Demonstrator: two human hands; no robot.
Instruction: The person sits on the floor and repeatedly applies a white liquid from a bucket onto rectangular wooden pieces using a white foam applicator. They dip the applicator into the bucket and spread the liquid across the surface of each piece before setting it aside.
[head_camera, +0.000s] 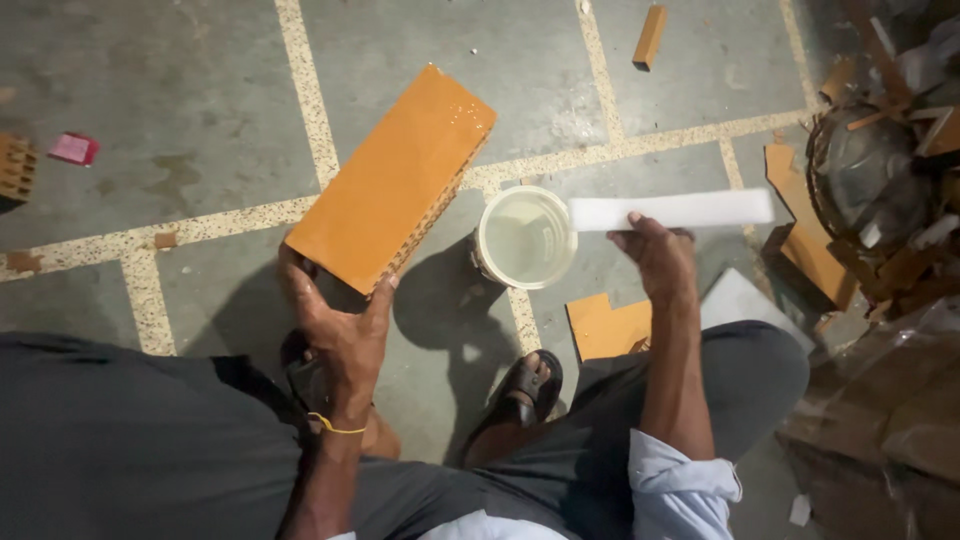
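Note:
My left hand (340, 325) grips the near end of a long orange tile-faced brick (395, 175), holding it tilted off the floor with its glossy wet face up. My right hand (655, 255) holds a white flat strip (670, 210), its left end resting over the rim of a round white container (525, 238) of pale cloudy liquid that stands on the floor between my hands. My dark trousers and sandalled feet (525, 385) show below.
The floor is grey concrete with speckled cream lines. Orange tile offcuts (605, 325) lie by my right knee, another piece (650, 35) at the top. A heap of rubble and scraps (880, 180) fills the right side. A pink object (75, 148) and a brick (15, 168) sit at far left.

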